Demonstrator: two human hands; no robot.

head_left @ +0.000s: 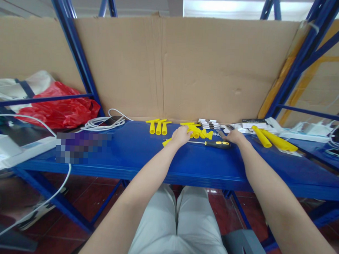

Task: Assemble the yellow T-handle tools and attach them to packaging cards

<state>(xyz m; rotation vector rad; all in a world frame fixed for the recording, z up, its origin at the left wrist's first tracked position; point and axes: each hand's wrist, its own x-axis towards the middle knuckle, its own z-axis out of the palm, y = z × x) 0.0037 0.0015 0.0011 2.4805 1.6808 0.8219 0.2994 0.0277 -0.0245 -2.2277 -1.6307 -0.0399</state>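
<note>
Between the two hands, toward the far side of the blue table [135, 150], yellow parts [196, 135] are clustered; whether anything is gripped by the left hand [181, 136] or right hand [234, 137] cannot be told. The near side is blocked by a screwdriver [218, 144], and three yellow tubes [158, 127] are lined up to the left. Farther left, the contents of a red bag [61, 106] are hidden, while the far edge is walled by cardboard [210, 65] and blue surface is exposed toward the near edge.

I have a screwdriver [217, 144] before me on the tabletop [124, 151], a cable [104, 123] to its left, two tubes [278, 140] right, a cardboard panel [188, 68] behind.
</note>
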